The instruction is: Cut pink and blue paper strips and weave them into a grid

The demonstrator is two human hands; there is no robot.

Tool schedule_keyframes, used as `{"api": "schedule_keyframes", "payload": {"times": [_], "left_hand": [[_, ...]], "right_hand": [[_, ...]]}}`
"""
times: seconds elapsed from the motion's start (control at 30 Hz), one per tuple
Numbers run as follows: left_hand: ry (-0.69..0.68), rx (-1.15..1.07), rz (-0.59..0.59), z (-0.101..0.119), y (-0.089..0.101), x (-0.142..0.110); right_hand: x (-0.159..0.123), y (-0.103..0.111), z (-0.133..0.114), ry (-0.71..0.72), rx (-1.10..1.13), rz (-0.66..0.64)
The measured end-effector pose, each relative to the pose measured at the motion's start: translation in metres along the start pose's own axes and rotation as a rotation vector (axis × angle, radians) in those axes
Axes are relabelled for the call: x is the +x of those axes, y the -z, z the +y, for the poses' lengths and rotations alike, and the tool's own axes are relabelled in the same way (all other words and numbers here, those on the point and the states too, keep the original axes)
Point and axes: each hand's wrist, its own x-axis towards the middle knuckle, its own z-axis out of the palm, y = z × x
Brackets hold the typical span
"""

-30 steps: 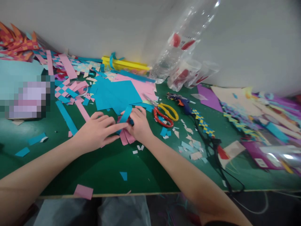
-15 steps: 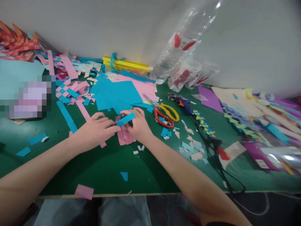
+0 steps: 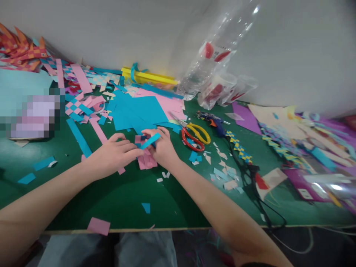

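Presently, head view: a clear bottle (image 3: 215, 51) stands beside clear cups (image 3: 218, 88) at the worktop's (image 3: 119, 202) rear (contents cannot be made out). The left hand (image 3: 115, 155) pinches a blue strip (image 3: 150, 141) above pink strips (image 3: 146, 161); the right hand (image 3: 164, 147) curls alongside, grip partly hidden. Against half a second ago, the blue strip shows narrower.

I can't read a single word or number on my feed. Right of centre at the top, the tall clear plastic container (image 3: 215, 51) bears red shapes and small dark print too blurred for me to make out; the clear cups (image 3: 218, 89) below it show red markings, equally illegible to me
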Motion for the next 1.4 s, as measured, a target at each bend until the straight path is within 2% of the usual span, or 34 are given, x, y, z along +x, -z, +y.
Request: {"api": "schedule_keyframes", "payload": {"times": [0.17, 0.3, 0.53, 0.7, 0.83, 0.9, 1.0, 1.13, 1.3, 1.4], "left_hand": [[-0.027, 0.019, 0.000, 0.000, 0.000, 0.001], [0.019, -0.030, 0.030, -0.001, 0.004, 0.002], [0.265, -0.277, 0.027, 0.006, 0.006, 0.004], [0.474, -0.444, 0.174, 0.015, -0.002, 0.007], [0.577, -0.528, 0.140, 0.014, -0.001, 0.006], [0.586, -0.543, 0.098, 0.013, 0.003, 0.005], [0.519, -0.536, 0.058, 0.011, 0.008, 0.005], [0.432, -0.535, 0.088, 0.010, 0.008, 0.004], [0.406, -0.539, 0.093, 0.011, 0.005, 0.002], [0.407, -0.584, 0.114, 0.012, 0.003, 0.002]], "right_hand": [[-0.001, -0.001, 0.001, 0.018, -0.010, 0.006], [-0.001, -0.001, 0.001, 0.011, -0.024, -0.001], [-0.001, -0.001, 0.000, 0.005, -0.021, -0.010], [0.000, -0.001, -0.001, -0.005, -0.041, -0.027], [0.001, -0.002, -0.002, -0.034, -0.034, -0.026], [0.002, -0.001, -0.002, -0.038, -0.026, -0.010], [0.001, 0.001, -0.003, -0.022, -0.025, 0.019], [0.001, 0.005, -0.005, 0.006, -0.045, 0.063], [0.001, 0.007, -0.008, 0.014, -0.034, 0.110], [0.001, 0.004, -0.007, -0.006, -0.022, 0.095]]}}
